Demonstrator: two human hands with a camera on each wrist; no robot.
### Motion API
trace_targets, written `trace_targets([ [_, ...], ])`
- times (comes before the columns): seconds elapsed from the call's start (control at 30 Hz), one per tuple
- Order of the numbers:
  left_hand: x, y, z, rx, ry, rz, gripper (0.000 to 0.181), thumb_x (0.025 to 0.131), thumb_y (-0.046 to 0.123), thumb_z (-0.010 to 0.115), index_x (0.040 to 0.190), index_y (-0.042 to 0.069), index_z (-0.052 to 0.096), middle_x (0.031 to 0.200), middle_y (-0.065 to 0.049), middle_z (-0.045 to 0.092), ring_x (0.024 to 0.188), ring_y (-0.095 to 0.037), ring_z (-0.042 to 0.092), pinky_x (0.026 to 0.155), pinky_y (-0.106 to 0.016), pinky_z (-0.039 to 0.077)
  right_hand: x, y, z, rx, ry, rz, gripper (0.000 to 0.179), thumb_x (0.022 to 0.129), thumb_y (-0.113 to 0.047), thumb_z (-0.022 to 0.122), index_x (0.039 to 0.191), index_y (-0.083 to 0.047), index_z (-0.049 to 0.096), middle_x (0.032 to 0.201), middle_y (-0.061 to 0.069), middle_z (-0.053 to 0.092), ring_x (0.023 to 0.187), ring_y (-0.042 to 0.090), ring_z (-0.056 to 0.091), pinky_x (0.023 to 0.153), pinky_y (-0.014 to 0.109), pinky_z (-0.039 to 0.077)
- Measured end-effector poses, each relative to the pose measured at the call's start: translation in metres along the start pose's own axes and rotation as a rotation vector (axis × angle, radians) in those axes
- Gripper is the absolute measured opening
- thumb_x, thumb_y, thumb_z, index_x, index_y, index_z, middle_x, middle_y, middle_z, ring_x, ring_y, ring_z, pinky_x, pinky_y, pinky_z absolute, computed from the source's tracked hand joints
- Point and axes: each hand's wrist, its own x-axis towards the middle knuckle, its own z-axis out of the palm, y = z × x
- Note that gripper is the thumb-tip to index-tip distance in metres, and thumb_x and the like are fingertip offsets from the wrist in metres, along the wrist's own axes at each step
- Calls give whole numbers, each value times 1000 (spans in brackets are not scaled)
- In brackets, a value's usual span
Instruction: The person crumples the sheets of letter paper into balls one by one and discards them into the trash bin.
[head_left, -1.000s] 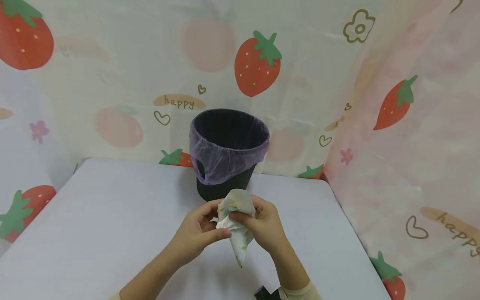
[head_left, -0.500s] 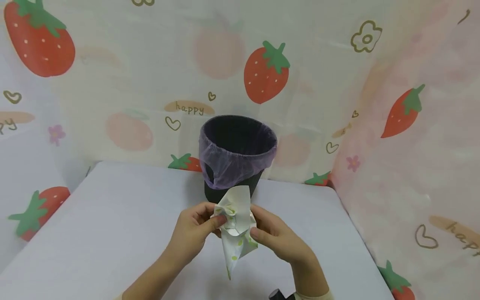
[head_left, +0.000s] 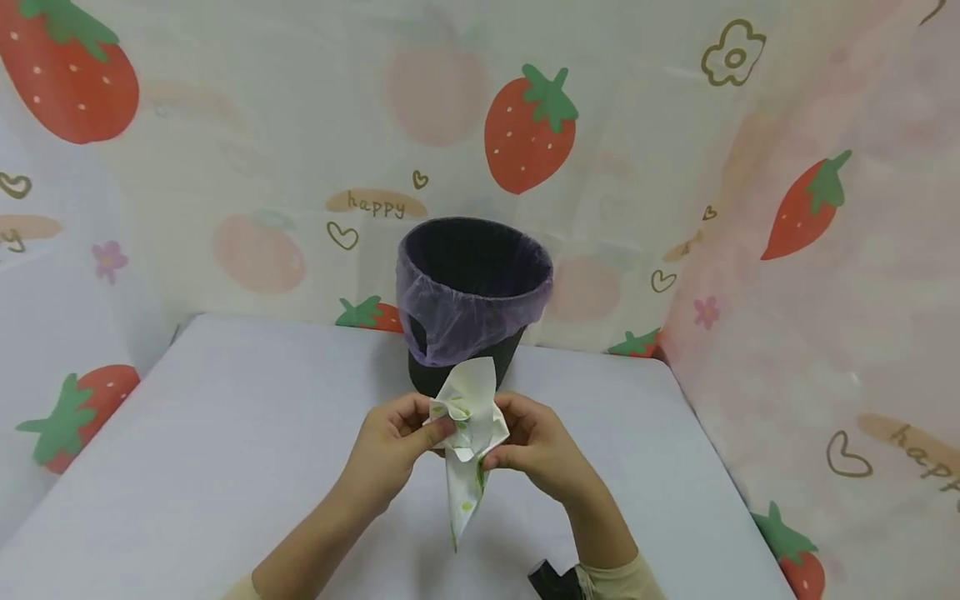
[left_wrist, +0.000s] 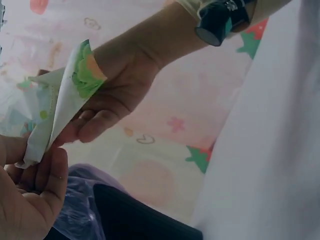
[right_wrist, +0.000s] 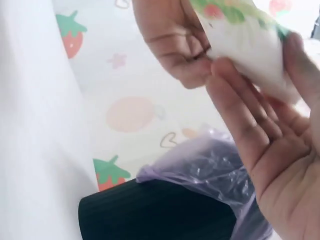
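Note:
A crumpled white paper wrapper (head_left: 477, 382) with green print is held up in front of me in the head view, a flap standing up and a long point hanging below. My left hand (head_left: 388, 446) pinches its left side, thumb on the folded middle. On the right edge, my right hand (head_left: 538, 448) pinches it between thumb and fingers. The left wrist view shows a green and orange printed leaf on the wrapper (left_wrist: 62, 102). From the right wrist, the paper (right_wrist: 245, 47) spans both hands. Whether anything lies inside the folds, I cannot tell.
Behind the hands stands a black bin (head_left: 465, 358) with a purple bag (head_left: 457, 321) over its rim. It rests near the back of a white table (head_left: 247, 433). Strawberry-printed sheets (head_left: 300, 108) hang around the back and sides. A black strap-on device (head_left: 555, 579) sits at the right wrist.
The right thumb has shifted from the wrapper's middle to its right edge, and the left thumb now presses the middle. The wrapper's top flap stands taller and its folds have spread.

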Motion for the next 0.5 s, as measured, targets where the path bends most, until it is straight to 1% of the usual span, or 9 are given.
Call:
trace_targets([
  [0.07,1,-4,3,9,43,4,17,91,10,78,100,-3,71,95,-13,72,81,-20,71,76,-35,63,2,3,4,-28,63,17,62,89,-24,79,131,13,53,109,7,66,91,13,70,77,27,62],
  [0.13,1,-9,6,38,81,10,16,90,12,79,98,0,74,94,-13,73,79,-20,70,74,-33,63,3,5,7,-70,134,45,53,94,-22,76,129,13,56,106,8,67,88,14,71,75,29,62],
  [0.2,0,-12,9,59,86,18,16,90,14,80,98,1,75,94,-14,73,78,-20,69,74,-32,62,5,7,10,-110,206,80,42,97,-18,72,124,12,59,102,6,69,83,14,72,72,32,63],
  [0.27,0,-15,10,84,66,21,18,91,19,79,100,3,76,94,-11,73,80,-18,68,74,-29,61,6,7,12,-126,276,111,32,100,-13,67,119,12,61,98,3,71,78,15,73,67,36,64],
  [0.3,0,-16,10,85,41,27,22,93,23,77,102,4,75,95,-11,73,81,-17,68,75,-28,61,7,6,12,-123,305,118,30,101,-12,65,118,13,61,96,3,72,76,16,74,65,38,64],
  [0.37,0,-17,8,78,-42,62,35,95,34,74,111,3,73,98,-10,71,85,-17,68,77,-27,60,7,5,12,-106,355,114,29,102,-10,62,116,15,60,91,3,73,72,17,74,61,41,63],
  [0.4,1,-17,7,77,-97,89,46,93,42,73,116,2,71,101,-11,70,88,-17,68,79,-26,60,8,4,12,-98,382,108,29,103,-10,62,115,16,59,88,3,73,70,17,74,59,41,63],
  [0.47,2,-17,4,79,-208,138,69,85,55,73,128,1,65,110,-12,68,95,-20,68,84,-27,60,8,3,12,-82,432,96,28,103,-11,61,113,16,59,85,3,73,68,17,74,56,42,63],
  [0.5,2,-17,3,81,-251,155,79,80,59,75,133,1,62,113,-13,67,98,-22,68,87,-27,59,8,3,13,-80,456,91,28,103,-10,61,111,16,60,83,4,73,67,17,73,55,42,62],
])
